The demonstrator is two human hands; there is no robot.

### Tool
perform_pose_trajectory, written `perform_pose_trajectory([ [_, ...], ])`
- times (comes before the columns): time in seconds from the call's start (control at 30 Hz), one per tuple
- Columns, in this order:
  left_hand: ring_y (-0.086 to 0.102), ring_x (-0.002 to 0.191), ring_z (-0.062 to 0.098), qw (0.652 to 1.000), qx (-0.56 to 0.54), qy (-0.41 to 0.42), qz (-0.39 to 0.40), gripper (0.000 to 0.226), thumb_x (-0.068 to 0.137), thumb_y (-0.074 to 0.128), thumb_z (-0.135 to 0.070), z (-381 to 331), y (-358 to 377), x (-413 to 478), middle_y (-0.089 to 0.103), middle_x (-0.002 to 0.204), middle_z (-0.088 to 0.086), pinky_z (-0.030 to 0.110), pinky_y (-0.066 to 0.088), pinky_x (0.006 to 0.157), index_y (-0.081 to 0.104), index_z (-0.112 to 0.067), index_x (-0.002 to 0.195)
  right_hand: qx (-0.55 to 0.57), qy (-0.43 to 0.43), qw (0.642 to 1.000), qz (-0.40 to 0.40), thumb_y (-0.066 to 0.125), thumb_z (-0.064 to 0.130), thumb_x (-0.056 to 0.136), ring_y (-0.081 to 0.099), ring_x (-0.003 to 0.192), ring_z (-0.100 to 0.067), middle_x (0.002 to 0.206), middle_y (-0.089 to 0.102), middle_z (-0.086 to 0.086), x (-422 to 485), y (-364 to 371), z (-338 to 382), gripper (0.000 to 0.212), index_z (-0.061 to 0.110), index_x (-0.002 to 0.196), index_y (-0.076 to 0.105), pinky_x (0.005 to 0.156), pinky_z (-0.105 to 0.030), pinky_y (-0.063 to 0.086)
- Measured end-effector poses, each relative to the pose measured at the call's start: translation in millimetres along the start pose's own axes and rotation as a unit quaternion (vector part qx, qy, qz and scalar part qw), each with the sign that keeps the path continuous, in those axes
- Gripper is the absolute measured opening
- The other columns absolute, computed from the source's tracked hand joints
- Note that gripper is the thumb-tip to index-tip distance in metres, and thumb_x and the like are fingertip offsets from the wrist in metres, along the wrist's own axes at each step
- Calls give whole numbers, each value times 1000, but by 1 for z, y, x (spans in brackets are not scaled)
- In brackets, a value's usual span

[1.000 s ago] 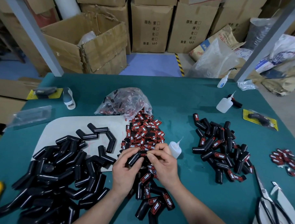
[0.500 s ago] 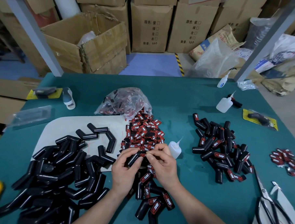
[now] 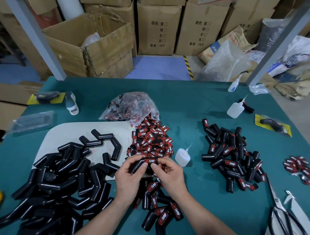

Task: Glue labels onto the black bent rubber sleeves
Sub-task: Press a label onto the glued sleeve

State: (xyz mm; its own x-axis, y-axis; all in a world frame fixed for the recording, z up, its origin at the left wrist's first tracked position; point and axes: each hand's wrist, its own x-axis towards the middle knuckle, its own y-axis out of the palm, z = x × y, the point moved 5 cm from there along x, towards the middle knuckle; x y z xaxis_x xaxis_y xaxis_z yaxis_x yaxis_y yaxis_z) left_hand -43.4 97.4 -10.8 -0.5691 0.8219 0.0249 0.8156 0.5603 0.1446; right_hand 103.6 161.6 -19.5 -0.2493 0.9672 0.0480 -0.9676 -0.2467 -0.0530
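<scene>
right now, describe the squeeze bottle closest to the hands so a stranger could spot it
On the green table, find the heap of red-and-black labels in the middle. Just to its right, beyond the right hand, stands a small clear squeeze bottle with a thin nozzle. The other two nozzled bottles stand far off toward the table's back right corner.

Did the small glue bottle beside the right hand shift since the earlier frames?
No. The glue bottle stands in the same spot, just right of the pile of labels on the green table.
</scene>
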Motion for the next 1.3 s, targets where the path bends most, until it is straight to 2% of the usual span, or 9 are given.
perform_pose_trajectory([
  [0.1, 72, 101, 9, 1000, -8, 3, 12, 46, 86, 74, 10, 0, 1, -1, 75, 112, 1, 12, 56, 75, 79, -34, 98, 15, 16, 1000, -7, 79, 34, 78, 41, 62, -11, 64, 47, 1, 2, -2, -4, 31, 5, 82, 72, 57, -28, 37],
  [0.2, 72, 103, 10, 1000, 15, 14, 16, 49, 85, 74, 12, 1, 1, 0, 75, 112, 2, 13, 55, 81, 79, -35, 97, 38, 53, 997, 36, 80, 31, 79, 35, 57, -8, 59, 42, 6, 1, 3, -3, 17, 16, 72, 75, 52, -20, 32],
  [0.3, 71, 103, 9, 1000, 9, 13, 21, 50, 85, 74, 13, 2, 1, 0, 75, 112, 4, 12, 55, 79, 79, -34, 98, 37, 68, 996, 55, 78, 15, 84, 31, 52, -5, 53, 37, 9, 3, 3, -4, 40, 15, 52, 54, 49, -16, 29],
  [0.43, 71, 104, 11, 999, 15, 16, 24, 48, 84, 74, 12, 4, 1, 0, 75, 113, 4, 12, 55, 79, 79, -34, 99, 52, 92, 992, 67, 76, 11, 86, 27, 51, -12, 53, 31, -3, 5, 2, -5, 49, 1, 54, 41, 47, -22, 24],
  [0.67, 71, 107, 14, 999, 30, 21, 30, 47, 84, 76, 10, 6, -1, 1, 75, 113, 1, 15, 53, 88, 77, -35, 100, 59, 105, 990, 74, 77, 12, 86, 28, 49, -10, 51, 35, 3, 4, 2, -1, 42, 11, 54, 50, 47, -20, 28],
  [0.87, 70, 108, 14, 999, 33, 22, 31, 47, 84, 76, 9, 6, 0, 1, 75, 113, 1, 15, 52, 91, 77, -36, 100, 70, 109, 989, 74, 77, 12, 86, 29, 50, -11, 52, 35, 0, 4, 1, -1, 43, -1, 56, 49, 47, -21, 29],
  [1.03, 71, 107, 14, 999, 33, 26, 30, 47, 85, 76, 9, 6, -1, 1, 75, 113, 1, 16, 53, 89, 77, -35, 100, 69, 102, 989, 78, 77, 28, 84, 30, 49, -12, 51, 36, 0, 3, 1, 2, 42, 11, 55, 52, 47, -21, 30],
  [1.13, 71, 107, 12, 999, 31, 25, 24, 44, 85, 77, 7, 7, -1, 2, 76, 112, -1, 14, 53, 89, 77, -34, 100, 91, 93, 986, 100, 64, 33, 91, 38, 50, -17, 53, 42, -5, 4, 1, 5, 43, 10, 56, 52, 52, -26, 35],
  [1.3, 70, 109, 17, 999, 23, 22, 26, 43, 85, 77, 7, 7, -1, 2, 76, 112, 1, 17, 52, 93, 77, -33, 98, 61, 96, 991, 72, 72, 20, 89, 38, 47, -11, 51, 43, -1, 1, 2, 2, 35, 13, 58, 59, 47, -22, 33],
])
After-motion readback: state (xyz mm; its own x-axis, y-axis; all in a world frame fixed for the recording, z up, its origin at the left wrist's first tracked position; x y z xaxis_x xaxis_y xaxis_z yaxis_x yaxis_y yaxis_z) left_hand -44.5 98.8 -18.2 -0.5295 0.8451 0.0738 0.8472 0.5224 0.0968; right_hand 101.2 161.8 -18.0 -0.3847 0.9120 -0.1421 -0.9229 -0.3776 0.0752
